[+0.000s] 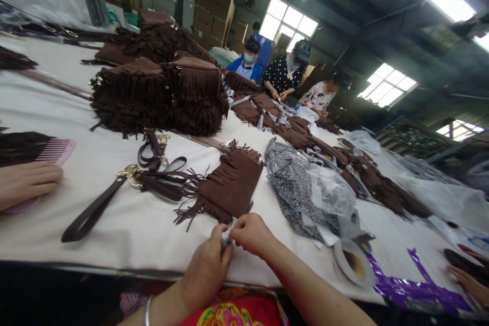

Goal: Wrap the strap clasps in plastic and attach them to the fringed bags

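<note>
A brown suede pouch with fringe [233, 183] lies on the white-covered table right in front of me. At its near corner my left hand [209, 260] and my right hand [252, 233] meet, both with fingers pinched together. Between the fingertips shows a small whitish and dark piece, too small to name. Dark leather wrist straps [93, 209] with gold clips lie left of the pouch. To its right is a grey speckled cloth [292, 188] with clear plastic on it.
Stacked fringed bags [160, 91] stand behind the pouch. At left a co-worker's hand [32, 183] holds a pink comb [63, 150]. A tape roll [353, 262] and purple plastic [416, 288] lie at the front right, near another person's hand [468, 277]. Several people work across the table.
</note>
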The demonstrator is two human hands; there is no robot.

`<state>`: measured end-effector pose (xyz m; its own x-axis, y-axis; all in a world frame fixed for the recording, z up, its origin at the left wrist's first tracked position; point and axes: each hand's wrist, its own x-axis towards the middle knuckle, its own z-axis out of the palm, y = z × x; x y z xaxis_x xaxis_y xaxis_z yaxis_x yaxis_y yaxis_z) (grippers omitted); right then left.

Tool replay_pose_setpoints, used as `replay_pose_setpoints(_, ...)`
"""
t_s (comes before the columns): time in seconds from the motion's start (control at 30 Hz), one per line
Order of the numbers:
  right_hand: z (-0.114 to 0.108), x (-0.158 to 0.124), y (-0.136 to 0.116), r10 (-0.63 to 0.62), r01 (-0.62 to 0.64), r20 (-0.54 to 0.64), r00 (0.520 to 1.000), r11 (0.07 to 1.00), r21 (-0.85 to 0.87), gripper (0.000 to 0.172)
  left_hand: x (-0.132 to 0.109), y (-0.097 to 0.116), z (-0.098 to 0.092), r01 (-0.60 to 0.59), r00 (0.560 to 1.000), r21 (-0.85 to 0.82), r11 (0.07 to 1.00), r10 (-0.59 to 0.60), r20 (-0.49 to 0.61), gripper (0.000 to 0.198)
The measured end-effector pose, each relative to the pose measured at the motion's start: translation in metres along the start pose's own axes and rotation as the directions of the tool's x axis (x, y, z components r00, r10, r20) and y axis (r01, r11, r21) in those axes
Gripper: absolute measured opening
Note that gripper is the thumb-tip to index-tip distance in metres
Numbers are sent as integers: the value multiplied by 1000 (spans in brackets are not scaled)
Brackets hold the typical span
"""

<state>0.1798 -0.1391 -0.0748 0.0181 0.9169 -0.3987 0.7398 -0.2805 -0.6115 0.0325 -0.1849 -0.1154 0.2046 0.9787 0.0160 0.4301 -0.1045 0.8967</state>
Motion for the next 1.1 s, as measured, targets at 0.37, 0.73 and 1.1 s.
replay_pose_setpoints(0.37,-4,-4,8,13,-24,72,997,989,149,19,7,6,-6,-76,996,14,997,76,44,21)
replay_pose_setpoints(0.73,2,-21,14,-65,100,-160,985,970,221,19,18,16,-10,379,923,-264,887,-342,177,33)
replay_pose_setpoints(1.1,25,-31,19,154,-45,-100,983,730,682,16,18,13,-6,510,860,-477,716,-435,267,43)
